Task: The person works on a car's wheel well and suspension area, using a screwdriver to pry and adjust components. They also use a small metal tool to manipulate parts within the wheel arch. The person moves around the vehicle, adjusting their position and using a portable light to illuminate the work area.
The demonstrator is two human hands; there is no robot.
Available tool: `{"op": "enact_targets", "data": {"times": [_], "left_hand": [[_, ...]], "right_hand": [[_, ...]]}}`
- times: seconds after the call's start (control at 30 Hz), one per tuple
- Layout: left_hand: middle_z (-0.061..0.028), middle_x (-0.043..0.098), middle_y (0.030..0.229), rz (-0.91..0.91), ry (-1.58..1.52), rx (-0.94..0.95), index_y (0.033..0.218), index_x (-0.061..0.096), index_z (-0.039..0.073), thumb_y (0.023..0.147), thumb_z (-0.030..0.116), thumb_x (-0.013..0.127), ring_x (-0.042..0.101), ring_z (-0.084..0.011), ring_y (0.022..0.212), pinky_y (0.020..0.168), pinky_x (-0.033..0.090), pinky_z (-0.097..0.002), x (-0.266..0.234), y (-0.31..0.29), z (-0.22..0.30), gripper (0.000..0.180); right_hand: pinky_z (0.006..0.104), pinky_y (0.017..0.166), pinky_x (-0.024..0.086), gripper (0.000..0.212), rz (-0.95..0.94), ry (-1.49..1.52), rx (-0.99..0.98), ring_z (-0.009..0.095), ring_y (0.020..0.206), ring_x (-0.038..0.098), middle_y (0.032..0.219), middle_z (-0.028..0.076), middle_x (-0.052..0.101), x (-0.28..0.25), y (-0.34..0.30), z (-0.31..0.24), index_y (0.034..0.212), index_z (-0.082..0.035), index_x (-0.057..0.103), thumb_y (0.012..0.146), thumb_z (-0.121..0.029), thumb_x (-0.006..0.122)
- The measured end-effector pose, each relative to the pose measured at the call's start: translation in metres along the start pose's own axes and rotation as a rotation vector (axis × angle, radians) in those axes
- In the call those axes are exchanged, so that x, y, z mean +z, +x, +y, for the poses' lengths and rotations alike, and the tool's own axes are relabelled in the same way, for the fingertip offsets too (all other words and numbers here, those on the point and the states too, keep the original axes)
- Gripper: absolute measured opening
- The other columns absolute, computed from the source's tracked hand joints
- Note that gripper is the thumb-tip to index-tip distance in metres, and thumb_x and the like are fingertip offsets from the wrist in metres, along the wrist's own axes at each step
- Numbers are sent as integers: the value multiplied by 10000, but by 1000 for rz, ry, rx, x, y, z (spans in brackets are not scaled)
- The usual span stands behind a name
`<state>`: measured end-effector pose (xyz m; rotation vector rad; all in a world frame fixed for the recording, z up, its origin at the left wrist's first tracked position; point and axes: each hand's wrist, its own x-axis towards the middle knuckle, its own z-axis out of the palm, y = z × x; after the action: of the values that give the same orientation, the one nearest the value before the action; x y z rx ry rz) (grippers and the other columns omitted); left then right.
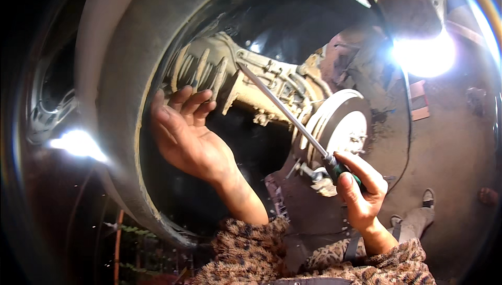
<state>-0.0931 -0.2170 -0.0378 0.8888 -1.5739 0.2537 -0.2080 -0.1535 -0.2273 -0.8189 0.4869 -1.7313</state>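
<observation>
Inside a car's wheel arch, my right hand (361, 188) grips a screwdriver (285, 110) by its dark green handle. The long metal shaft slants up and left, its tip at or near the dusty upper part of the suspension strut (266, 84); whether they touch I cannot tell. My left hand (191, 133) is raised palm up below the coil spring (201, 71), fingers apart and slightly curled, nothing in it. At the strut's lower right end sits the round brake disc and hub (348, 123), brightly lit on its face.
The curved fender edge (123, 76) surrounds the opening on the left. A glaring work lamp (423, 55) hangs at the upper right, its black cable (409, 128) trailing down to the floor. A reddish flat piece (419, 100) lies on the concrete floor (444, 149).
</observation>
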Motion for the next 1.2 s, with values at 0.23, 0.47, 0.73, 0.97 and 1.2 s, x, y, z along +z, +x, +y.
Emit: {"op": "enact_targets", "data": {"times": [0.23,0.47,0.73,0.97,1.2], "left_hand": [[-139,635,828,205,-147,-12,997,513,-58,875,429,616,625,-182,647,594,503,-246,16,17,-20,512],[-167,594,1126,270,-339,-24,1220,488,-3,932,253,544,611,-251,960,748,522,-315,20,21,-26,390],[-135,516,1282,297,-470,-201,1287,451,34,934,304,546,536,-303,1133,916,472,-440,27,26,-18,454],[-186,545,1193,297,-505,-168,1252,451,-39,916,237,583,569,-261,1069,921,470,-464,39,21,-23,454],[-153,642,972,341,-554,-93,1045,583,-60,895,224,626,656,-225,886,817,546,-339,58,24,-28,325]], "right_hand": [[318,716,508,442,-150,-273,-324,243,778,661,889,143,670,-20,37,-36,1092,19,601,743,-187,775],[394,676,482,489,-232,-800,-941,266,823,577,979,171,570,7,135,-122,1143,8,535,702,-56,738],[427,889,408,429,-338,-719,-1321,304,1044,515,1077,173,531,89,210,-152,1111,18,559,700,-71,641],[355,862,452,532,-334,-756,-1104,314,1018,561,1100,168,564,60,208,-158,1180,-8,528,654,38,587],[247,707,496,277,-10,-570,-668,134,801,601,932,87,624,-31,148,-118,1032,58,575,762,35,630]]}}
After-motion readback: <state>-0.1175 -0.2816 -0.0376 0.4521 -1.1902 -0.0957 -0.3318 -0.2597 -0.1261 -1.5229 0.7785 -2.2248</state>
